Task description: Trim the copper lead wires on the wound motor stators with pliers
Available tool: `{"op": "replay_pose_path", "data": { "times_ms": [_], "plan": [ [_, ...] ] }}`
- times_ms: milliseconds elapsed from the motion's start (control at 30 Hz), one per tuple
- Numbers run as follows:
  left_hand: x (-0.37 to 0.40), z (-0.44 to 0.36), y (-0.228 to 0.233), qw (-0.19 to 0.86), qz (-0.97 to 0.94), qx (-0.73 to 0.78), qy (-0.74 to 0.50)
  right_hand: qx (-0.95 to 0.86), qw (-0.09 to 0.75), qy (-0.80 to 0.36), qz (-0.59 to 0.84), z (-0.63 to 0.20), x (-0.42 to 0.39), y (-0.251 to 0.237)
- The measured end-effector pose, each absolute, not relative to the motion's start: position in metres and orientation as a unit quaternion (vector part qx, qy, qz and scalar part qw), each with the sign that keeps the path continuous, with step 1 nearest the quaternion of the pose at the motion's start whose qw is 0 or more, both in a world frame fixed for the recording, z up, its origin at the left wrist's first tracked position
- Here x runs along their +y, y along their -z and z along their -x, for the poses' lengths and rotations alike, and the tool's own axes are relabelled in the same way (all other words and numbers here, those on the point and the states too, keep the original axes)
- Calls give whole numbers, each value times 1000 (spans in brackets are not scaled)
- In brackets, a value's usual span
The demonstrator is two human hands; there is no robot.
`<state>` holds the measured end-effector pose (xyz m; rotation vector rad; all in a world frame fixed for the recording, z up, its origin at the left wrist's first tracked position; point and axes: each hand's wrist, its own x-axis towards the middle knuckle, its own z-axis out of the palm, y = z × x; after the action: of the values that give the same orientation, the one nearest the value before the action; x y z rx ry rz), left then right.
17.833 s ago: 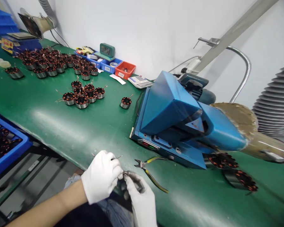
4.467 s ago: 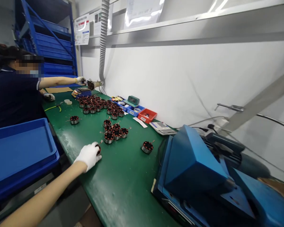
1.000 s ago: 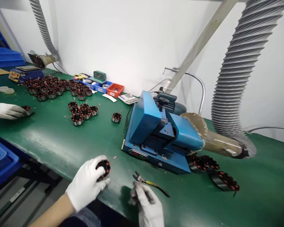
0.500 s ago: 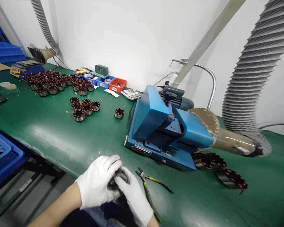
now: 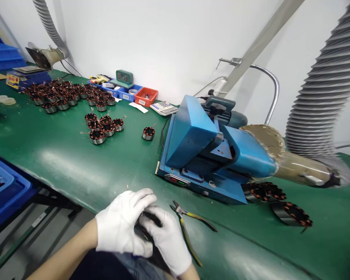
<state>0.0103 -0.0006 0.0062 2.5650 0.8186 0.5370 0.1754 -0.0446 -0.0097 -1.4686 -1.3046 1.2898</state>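
Observation:
Both my hands wear white gloves and are wrapped round a dark, round motor stator (image 5: 143, 231) at the front edge of the bench. My left hand (image 5: 125, 223) covers its left side, with the fingers arched over the top. From the right, my right hand (image 5: 167, 239) grips it, the thumb pressed against the near part. Most of the stator is hidden by the gloves. A thin wire end (image 5: 127, 188) pokes up behind my left hand. Just right of my right hand, a pair of cutting pliers (image 5: 189, 225) with yellow-and-black handles lies with its jaws apart.
A blue machine (image 5: 192, 144) stands right of centre, joined to a ribbed hose (image 5: 315, 101). Copper-wound stators (image 5: 106, 127) lie in groups on the green bench (image 5: 61, 159), more beside the machine. Small bins (image 5: 146, 96) and a calculator (image 5: 163, 108) line the wall.
The view has shifted slightly. Both hands stay closed round the stator, with my right-hand fingers changed a little over it. The pliers lie where they were.

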Motion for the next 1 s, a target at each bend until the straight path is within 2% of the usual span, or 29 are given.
{"op": "replay_pose_path", "data": {
  "times_ms": [200, 433, 533, 700, 900, 1000],
  "plan": [
    [2, -19, -9, 208, -908, 291, -217, -432, 395, -500, 639, -178, -29, 19],
    [-4, -22, -5, 201, -904, 323, -197, -380, 418, -357, 744, -220, -55, 12],
    [-4, -24, 0, 186, -907, 332, -178, -452, 424, -330, 712, -208, -75, 20],
    [-3, -26, 3, 184, -919, 309, -164, -602, 467, -177, 624, -190, -91, 49],
    [-1, -25, 2, 188, -923, 291, -166, -704, 405, -82, 577, -200, -82, 50],
    [2, -24, 2, 188, -929, 269, -170, -731, 390, -88, 553, -200, -73, 39]
  ]
}}
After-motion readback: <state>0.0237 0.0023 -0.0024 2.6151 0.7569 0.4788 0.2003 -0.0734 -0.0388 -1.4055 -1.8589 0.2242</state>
